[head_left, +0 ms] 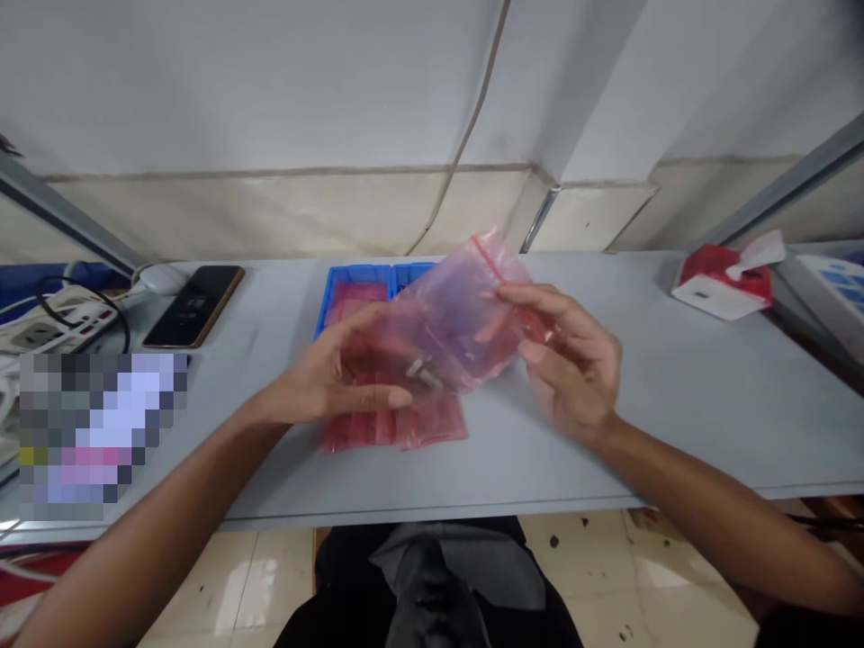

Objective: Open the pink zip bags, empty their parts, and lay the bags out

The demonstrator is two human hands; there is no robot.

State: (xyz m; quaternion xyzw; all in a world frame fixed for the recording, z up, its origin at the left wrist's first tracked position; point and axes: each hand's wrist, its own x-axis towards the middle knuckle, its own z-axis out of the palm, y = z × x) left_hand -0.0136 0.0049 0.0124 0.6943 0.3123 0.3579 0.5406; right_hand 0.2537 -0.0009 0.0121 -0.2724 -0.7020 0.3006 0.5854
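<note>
A clear pink zip-lock bag (459, 306) is held up tilted above the table, its red zip strip toward the upper right. Low inside it shows a small metallic piece (423, 372), too blurred to name. My left hand (344, 373) grips the bag's lower left end, with the thumb in front and the fingers partly hidden. At the zip end, my right hand (573, 355) pinches the edge between thumb and fingers. Below the bag, several flat pink bags (432, 423) lie on the table. Behind them is a blue divided bin (328, 301), partly covered, with pink bags in its left compartment.
On the grey table (648, 360), a phone (194, 306) lies at left, near power strips (50, 328) and cables. A blurred-out patch covers the front left. A red and white tissue box (725, 279) sits at right. A wall (270, 99) stands behind.
</note>
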